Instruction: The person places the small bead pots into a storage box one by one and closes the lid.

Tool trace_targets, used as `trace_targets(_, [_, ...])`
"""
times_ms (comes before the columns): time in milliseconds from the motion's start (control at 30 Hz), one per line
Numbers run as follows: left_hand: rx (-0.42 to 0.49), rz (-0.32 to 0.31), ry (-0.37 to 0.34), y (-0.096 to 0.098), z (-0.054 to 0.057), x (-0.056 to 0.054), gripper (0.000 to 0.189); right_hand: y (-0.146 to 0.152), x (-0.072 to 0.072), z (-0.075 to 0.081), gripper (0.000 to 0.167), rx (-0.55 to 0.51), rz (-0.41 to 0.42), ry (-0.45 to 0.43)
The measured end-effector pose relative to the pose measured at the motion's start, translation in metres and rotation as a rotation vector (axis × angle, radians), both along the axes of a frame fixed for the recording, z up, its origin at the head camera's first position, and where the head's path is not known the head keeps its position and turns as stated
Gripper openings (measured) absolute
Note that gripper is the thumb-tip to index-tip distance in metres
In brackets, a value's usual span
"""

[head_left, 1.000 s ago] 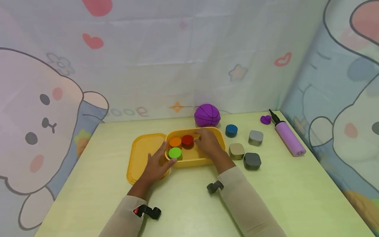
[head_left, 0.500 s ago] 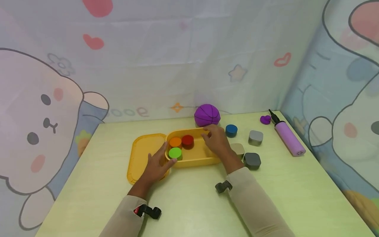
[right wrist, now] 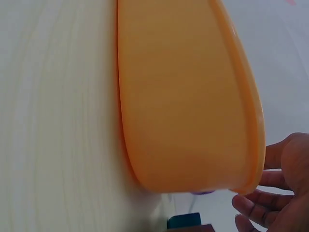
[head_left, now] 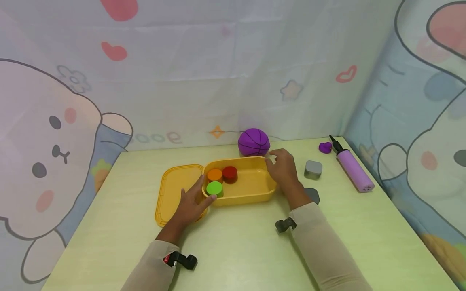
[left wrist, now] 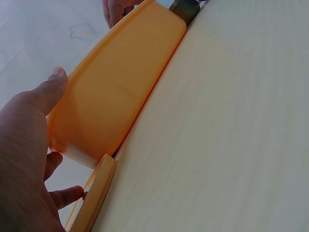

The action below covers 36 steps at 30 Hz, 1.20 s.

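My left hand (head_left: 190,205) lies spread at the left end of a yellow plastic container (head_left: 240,199), thumb at its near rim and fingers at its end wall. An orange round piece (head_left: 214,175), a red one (head_left: 229,173) and a green one (head_left: 214,188) sit inside at that end. At the container's right end is my right hand (head_left: 285,169), with nothing between its loosely bent fingers; their tips lie right at the rim in the right wrist view. That hand hides a blue round piece (right wrist: 184,221) and a tan block from the head view.
A flat yellow lid (head_left: 168,196) lies left of the container, partly under my left hand. Behind stands a purple ball (head_left: 253,142). To the right are a silver block (head_left: 313,169), a dark grey block (head_left: 312,195), a small purple piece (head_left: 325,147) and a purple hand pump (head_left: 354,169).
My right hand has moved right, from inside the container near the red piece to its right end, covering the blue piece and tan block. My left hand stays in place.
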<state>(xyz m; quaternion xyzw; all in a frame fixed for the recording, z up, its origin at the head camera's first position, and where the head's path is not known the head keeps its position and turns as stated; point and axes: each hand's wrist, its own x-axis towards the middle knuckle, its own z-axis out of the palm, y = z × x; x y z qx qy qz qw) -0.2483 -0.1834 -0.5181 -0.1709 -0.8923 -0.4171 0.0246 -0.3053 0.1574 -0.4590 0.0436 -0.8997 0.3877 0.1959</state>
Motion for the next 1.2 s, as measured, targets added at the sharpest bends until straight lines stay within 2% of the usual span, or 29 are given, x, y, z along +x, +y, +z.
trace_targets(267, [-0.003, 0.007, 0.005, -0.001, -0.001, -0.001, 0.089, 0.021, -0.005, -0.001, 0.04, -0.032, -0.061, -0.093])
trace_targets(500, [-0.005, 0.004, -0.009, 0.0, -0.004, -0.002, 0.089, 0.036, -0.01, -0.008, 0.047, -0.013, -0.094, -0.234])
trace_targets(767, [-0.018, 0.012, -0.009, 0.0, -0.003, -0.003, 0.089, 0.046, -0.015, -0.014, 0.057, 0.041, -0.063, -0.309])
trace_targets(967, [-0.011, 0.006, -0.01, 0.0, -0.001, -0.003, 0.089, 0.053, -0.018, -0.017, 0.059, 0.061, -0.024, -0.335])
trace_targets(1200, [-0.024, 0.015, -0.022, 0.0, -0.002, -0.002, 0.09, 0.056, -0.02, -0.02, 0.06, 0.135, 0.016, -0.39])
